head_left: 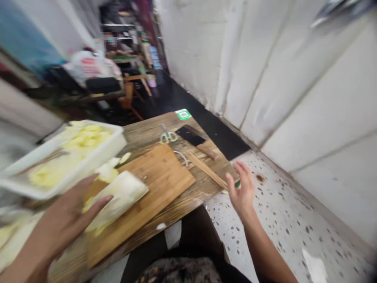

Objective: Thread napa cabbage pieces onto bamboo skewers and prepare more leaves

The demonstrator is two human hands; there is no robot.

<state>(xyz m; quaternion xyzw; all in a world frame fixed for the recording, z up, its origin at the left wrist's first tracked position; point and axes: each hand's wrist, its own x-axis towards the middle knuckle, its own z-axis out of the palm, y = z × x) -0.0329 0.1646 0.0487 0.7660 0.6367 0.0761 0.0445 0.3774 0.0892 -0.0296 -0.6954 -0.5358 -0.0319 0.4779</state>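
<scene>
veg point(126, 188) (pale, blocky, kind unclear) lies on the board point(165, 177), w/ the l. hand point(66, 220) right at its near-left end, so l. is by far the nearer; r. hand point(243, 192) is well apart, by the right edge of the table point(141, 135). long axis slants near left to far right, approx. along the board, free end pointing away from the l. palm. l. thumb lies over the near side, other fingers mostly hidden behind; can't tell if they grip it. r. fingers are up & parted, nothing seen in them. cleaver point(193, 136) is flat on the table past the board, handle toward the r. hand; sticks point(207, 171) lie btwn. tub point(118, 147) w/ slices point(91, 135) is left of the veg.
</scene>
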